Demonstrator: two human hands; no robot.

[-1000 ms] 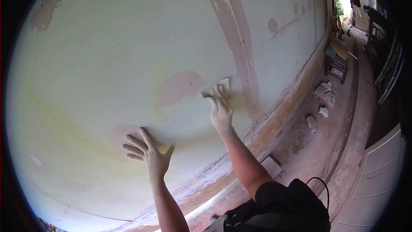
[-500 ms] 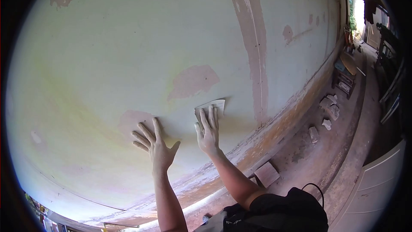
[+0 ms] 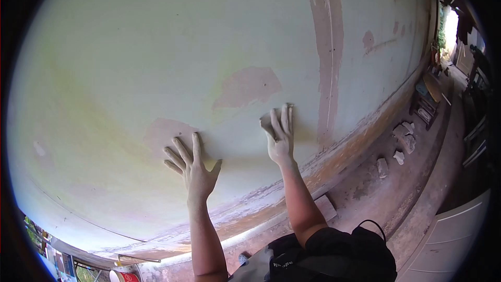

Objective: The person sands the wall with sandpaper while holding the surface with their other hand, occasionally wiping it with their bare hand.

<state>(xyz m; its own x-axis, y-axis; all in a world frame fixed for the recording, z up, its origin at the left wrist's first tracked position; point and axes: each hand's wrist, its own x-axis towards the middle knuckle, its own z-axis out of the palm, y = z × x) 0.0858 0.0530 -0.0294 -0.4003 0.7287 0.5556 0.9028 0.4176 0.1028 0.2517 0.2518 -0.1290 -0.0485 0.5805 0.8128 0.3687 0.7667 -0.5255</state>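
My left hand (image 3: pixel 197 173) lies against the pale green wall (image 3: pixel 167 57), fingers spread, with nothing in it. Its fingertips rest over the lower edge of a pinkish patch (image 3: pixel 166 129). Further right, my right hand (image 3: pixel 282 138) presses a small sheet of sandpaper (image 3: pixel 267 124) to the wall; most of the sheet is hidden under the fingers. Pale dust coats both hands. Above and between them is a larger pinkish patch (image 3: pixel 245 86) with a dark dot. To the right of my right hand runs a long pinkish vertical strip (image 3: pixel 330 62) with a pale seam.
Along the wall's foot runs a worn, peeling band (image 3: pixel 334 163). Broken chunks (image 3: pixel 404 138) lie on the dusty floor at right, near a small rack (image 3: pixel 424 108). A white panelled piece (image 3: pixel 451 235) stands at lower right, and a red and white bucket (image 3: pixel 123 275) at lower left.
My right hand has moved right and up along the wall with the sandpaper, which is now more covered by the fingers. My left hand stays at nearly the same place. The view has shifted slightly.
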